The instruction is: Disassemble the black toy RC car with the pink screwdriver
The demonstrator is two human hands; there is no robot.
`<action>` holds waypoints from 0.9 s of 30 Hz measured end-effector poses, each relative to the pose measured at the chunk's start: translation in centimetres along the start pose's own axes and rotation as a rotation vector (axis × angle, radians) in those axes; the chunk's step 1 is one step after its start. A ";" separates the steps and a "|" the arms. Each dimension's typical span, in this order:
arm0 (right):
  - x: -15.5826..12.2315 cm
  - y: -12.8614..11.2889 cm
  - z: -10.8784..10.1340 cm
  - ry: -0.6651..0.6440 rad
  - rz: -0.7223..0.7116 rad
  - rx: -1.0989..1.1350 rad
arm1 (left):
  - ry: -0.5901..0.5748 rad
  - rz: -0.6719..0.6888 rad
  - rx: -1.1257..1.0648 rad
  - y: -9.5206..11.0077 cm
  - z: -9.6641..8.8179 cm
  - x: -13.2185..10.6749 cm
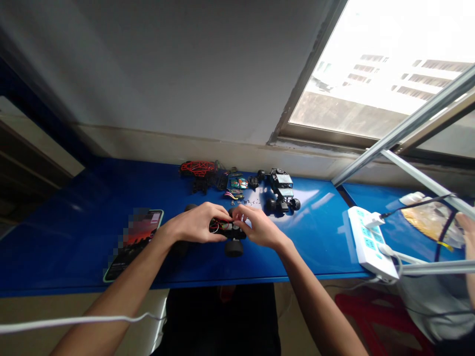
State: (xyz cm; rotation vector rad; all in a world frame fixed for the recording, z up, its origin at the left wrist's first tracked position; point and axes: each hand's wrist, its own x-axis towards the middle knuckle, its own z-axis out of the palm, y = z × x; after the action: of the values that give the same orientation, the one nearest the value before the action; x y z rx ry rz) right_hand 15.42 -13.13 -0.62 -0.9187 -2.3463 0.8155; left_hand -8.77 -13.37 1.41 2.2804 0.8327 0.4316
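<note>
A toy car chassis (237,234) with black wheels and red and white wires lies on the blue table in front of me. My left hand (202,222) is wrapped over its left part, thumb and fingers gripping its sides. At its right end, the fingers of my right hand (256,225) are pinched together close to the chassis. Whatever is between those fingertips is too small to make out. One black wheel (233,248) shows below the hands. Behind them lie small screws (239,202) and loose car parts (238,183).
A red car frame (199,168) and an assembled toy car (282,190) stand toward the wall. On the left lies a phone (135,242). A white power strip (371,244) with plugs sits right, beside a metal frame (408,123). Another person's arm (468,237) shows at far right.
</note>
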 end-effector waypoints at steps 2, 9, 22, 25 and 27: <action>0.2 0.2 0.1 -0.014 0.001 0.013 | -0.017 0.004 0.000 0.0 0.0 0.1; 0.0 -0.1 0.4 0.021 0.032 0.045 | -0.005 0.010 0.005 0.0 0.0 0.1; -0.7 -0.5 1.0 0.108 0.081 0.038 | -0.003 0.016 0.033 0.0 0.1 0.1; -0.7 -0.7 1.0 0.100 0.083 0.018 | -0.003 0.016 0.039 0.1 0.2 0.1; -0.6 -0.8 1.0 0.094 0.084 0.006 | -0.003 0.011 0.043 0.1 0.2 0.1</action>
State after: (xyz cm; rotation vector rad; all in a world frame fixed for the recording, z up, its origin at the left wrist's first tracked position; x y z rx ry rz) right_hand 14.88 -14.40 -0.87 -1.0358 -2.2368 0.7945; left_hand -8.50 -13.44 1.32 2.3261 0.8356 0.4191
